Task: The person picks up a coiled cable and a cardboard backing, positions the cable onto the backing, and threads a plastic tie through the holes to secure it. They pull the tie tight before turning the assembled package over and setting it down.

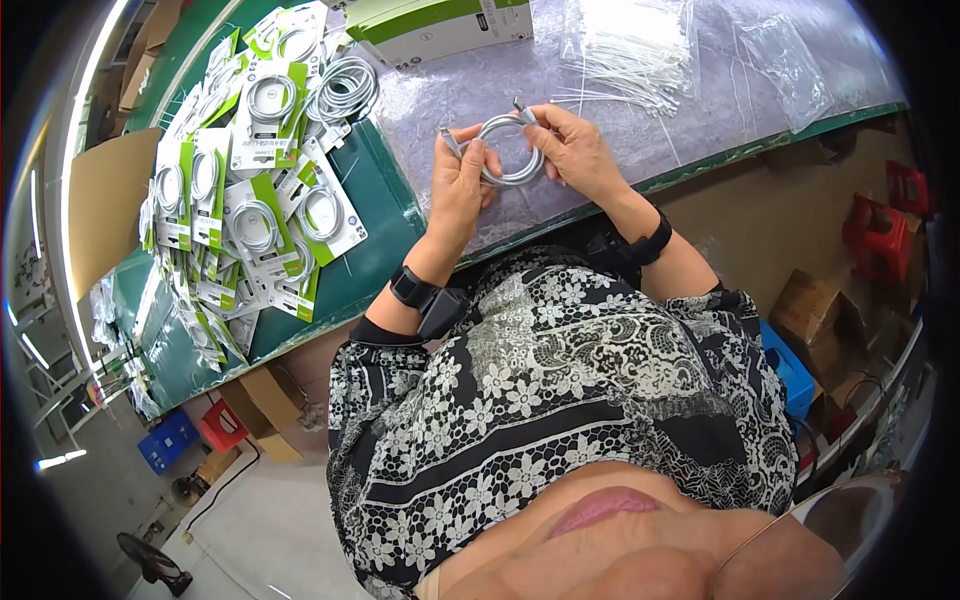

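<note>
Coiled grey cable between both hands – left hand, right hand – seemingly pinched

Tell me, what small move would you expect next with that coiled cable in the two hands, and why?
Probably tucking the loose plug ends against the loop. The left hand and right hand hold the coiled grey cable between them above the clear plastic sheet, and both ends seem to stick out at the top. A heap of white ties lies just beyond, so binding might follow.
</note>
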A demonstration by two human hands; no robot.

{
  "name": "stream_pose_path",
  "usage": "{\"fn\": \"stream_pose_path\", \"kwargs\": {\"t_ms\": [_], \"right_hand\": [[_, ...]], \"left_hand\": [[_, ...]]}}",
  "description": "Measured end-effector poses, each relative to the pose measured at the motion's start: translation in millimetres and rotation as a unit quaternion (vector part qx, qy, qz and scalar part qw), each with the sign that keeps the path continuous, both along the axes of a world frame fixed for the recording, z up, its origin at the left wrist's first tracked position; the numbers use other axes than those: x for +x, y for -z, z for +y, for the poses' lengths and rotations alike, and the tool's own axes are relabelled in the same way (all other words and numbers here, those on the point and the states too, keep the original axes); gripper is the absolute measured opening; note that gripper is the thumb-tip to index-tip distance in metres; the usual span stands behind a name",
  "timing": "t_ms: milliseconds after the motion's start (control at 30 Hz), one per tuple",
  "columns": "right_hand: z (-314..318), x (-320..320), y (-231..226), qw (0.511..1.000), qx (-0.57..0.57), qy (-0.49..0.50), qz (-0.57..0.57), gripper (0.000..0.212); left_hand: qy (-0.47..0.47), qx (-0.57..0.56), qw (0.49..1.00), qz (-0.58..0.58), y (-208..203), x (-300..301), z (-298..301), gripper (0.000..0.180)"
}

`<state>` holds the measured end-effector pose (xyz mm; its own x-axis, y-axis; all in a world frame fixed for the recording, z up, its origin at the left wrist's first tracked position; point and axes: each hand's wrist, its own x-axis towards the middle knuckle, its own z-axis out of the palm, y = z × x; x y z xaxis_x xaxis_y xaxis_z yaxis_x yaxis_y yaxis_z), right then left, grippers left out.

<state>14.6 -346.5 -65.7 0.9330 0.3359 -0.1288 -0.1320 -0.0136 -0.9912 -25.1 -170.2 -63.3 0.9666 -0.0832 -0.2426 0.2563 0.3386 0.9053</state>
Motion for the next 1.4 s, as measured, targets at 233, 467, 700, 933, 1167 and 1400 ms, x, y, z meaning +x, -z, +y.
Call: {"fn": "stream_pose_path", "kwargs": {"t_ms": [233, 467, 700, 933, 1167, 1400], "right_hand": [[-15, 25, 8, 0.982, 0.014, -0.131, 0.137, 0.024], [-10, 36, 19, 0.950, 0.136, -0.163, 0.230, 0.024], [-13, 26, 21, 0.957, 0.171, -0.117, 0.204, 0.030], [-14, 33, 7, 0.907, 0.376, 0.012, 0.189, 0.031], [-15, 19, 14, 0.884, 0.405, 0.000, 0.232, 0.030], [17, 28, 10, 0.882, 0.418, 0.007, 0.216, 0.022]], "left_hand": [[0.067, 0.032, 0.997, -0.005, -1, 21, 14, 0.024], [0.165, 0.048, 0.985, 0.035, -17, 35, 20, 0.032], [0.195, 0.146, 0.970, 0.026, -38, 55, 29, 0.037], [-0.056, 0.648, 0.635, -0.418, -67, 144, 67, 0.041], [-0.032, 0.700, 0.575, -0.422, -83, 181, 84, 0.041], [-0.007, 0.604, 0.721, -0.340, -94, 157, 73, 0.023]]}}
